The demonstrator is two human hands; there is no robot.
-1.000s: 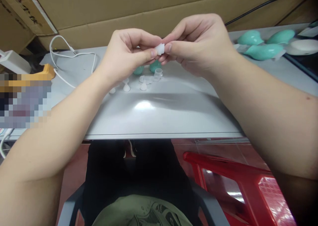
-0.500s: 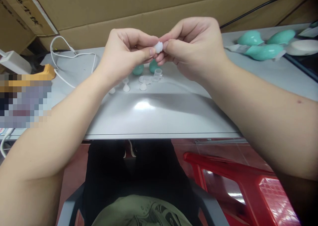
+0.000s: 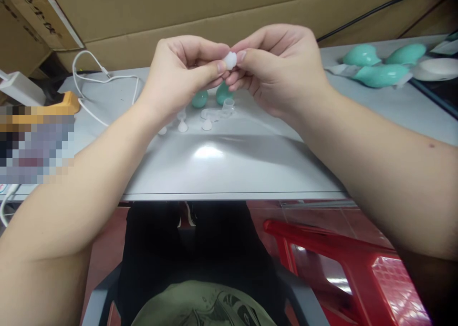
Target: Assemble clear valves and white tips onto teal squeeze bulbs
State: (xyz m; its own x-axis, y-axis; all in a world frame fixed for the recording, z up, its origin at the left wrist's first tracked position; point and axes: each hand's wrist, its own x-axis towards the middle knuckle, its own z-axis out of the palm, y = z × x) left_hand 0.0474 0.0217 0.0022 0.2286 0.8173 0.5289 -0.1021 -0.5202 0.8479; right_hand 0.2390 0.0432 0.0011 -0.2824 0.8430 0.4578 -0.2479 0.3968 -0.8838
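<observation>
Raised over the back of the table, my left hand [image 3: 193,66] and my right hand [image 3: 274,63] pinch a small white translucent cap-like piece [image 3: 230,60] between thumbs and forefingers. Its exact kind is partly hidden by the fingertips. Below the hands stand two glossy mint-green rounded parts [image 3: 199,99], their tops covered by my fingers. In front of these lie a clear plastic piece with a short round cup [image 3: 228,106] and several small white cone-shaped pieces [image 3: 206,124], one partly behind my left wrist.
More mint-green teardrop-shaped parts [image 3: 381,75] lie at the back right beside a white oval object [image 3: 436,69]. A white cable [image 3: 107,80], a white adapter [image 3: 23,91] and a yellow-orange object [image 3: 67,104] are at left. Cardboard [image 3: 214,11] rises behind; a red stool [image 3: 322,249] stands below right.
The white piece has risen slightly and turned a little between my fingertips. Both hands keep hold of it, and the parts on the table have stayed put.
</observation>
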